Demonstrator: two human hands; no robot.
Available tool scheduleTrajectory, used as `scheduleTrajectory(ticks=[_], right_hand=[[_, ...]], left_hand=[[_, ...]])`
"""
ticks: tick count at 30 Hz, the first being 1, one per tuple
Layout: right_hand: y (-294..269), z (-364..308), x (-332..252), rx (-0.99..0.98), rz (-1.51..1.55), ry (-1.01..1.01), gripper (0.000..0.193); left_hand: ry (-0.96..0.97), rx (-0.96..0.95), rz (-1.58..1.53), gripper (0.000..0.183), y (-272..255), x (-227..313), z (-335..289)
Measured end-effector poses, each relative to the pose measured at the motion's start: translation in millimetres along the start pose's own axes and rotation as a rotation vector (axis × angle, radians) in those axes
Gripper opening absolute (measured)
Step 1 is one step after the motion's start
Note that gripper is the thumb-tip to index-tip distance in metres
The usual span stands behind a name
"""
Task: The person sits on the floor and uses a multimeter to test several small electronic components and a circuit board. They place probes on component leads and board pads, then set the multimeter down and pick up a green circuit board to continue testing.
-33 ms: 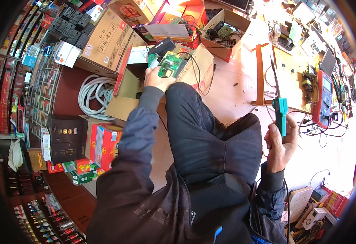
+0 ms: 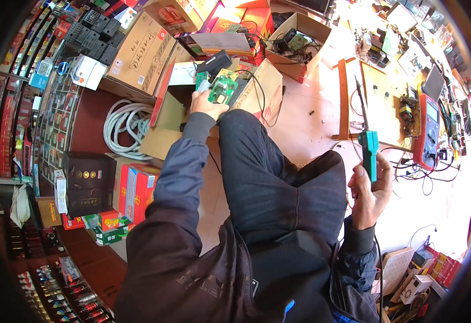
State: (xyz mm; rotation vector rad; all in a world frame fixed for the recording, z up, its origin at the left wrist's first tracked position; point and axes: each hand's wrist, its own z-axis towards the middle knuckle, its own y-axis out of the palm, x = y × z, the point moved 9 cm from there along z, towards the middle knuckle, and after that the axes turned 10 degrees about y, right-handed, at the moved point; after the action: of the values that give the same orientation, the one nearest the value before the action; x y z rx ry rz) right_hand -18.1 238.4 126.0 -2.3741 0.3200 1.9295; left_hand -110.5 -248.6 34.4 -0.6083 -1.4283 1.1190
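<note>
My left hand (image 2: pixel 207 105) is closed on the edge of a green circuit board (image 2: pixel 224 90), which bears a small yellow-edged transformer and other parts. The board is held over an open cardboard box (image 2: pixel 165 119) beyond my knee. In that box lie a black plastic case (image 2: pixel 214 63) and dark cables, partly hidden by the board and hand. My right hand (image 2: pixel 371 196) grips the teal handle of a soldering iron (image 2: pixel 371 157). Its long thin shaft points up and away, toward a wooden bench, and the tip is apart from the board.
A low wooden bench (image 2: pixel 375 89) stands to the right, with a red multimeter (image 2: pixel 428 129) and tangled leads beside it. Coiled grey hose (image 2: pixel 125 129) and red cartons (image 2: pixel 138 194) lie left. Another box (image 2: pixel 300 46) of electronics stands at the back. Shelves (image 2: pixel 47 145) line the left.
My right hand and the soldering iron have shifted very slightly left and down. The left hand and the circuit board look almost unmoved.
</note>
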Motion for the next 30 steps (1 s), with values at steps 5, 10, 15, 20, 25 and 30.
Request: scheduleTrajectory(ticks=[5, 10, 15, 20, 25, 30], right_hand=[[-1, -8, 8, 0.028, -0.048, 0.028, 0.047], [-4, -10, 9, 0.025, -0.055, 0.041, 0.046], [-8, -11, 12, 0.003, -0.089, 0.026, 0.045], [0, -13, 33, -0.164, -0.278, 0.035, 0.05], [5, 4, 68, -0.259, -0.222, 0.109, 0.054], [1, 36, 92, -0.239, -0.213, 0.179, 0.051]], left_hand=[[-0.081, -0.11, 0.143, 0.084, 35, -61, 32], [-0.144, 0.041, 0.203, 0.093, 19, -45, 41], [0.124, 0.366, -0.078, 0.082, -24, 2, 7], [0.127, 0.307, -0.709, 0.041, -7, 59, -85], [0.002, -0.221, -1.112, 0.037, 71, 143, -141], [-0.162, -0.446, -0.976, 0.037, 161, 163, -70]])
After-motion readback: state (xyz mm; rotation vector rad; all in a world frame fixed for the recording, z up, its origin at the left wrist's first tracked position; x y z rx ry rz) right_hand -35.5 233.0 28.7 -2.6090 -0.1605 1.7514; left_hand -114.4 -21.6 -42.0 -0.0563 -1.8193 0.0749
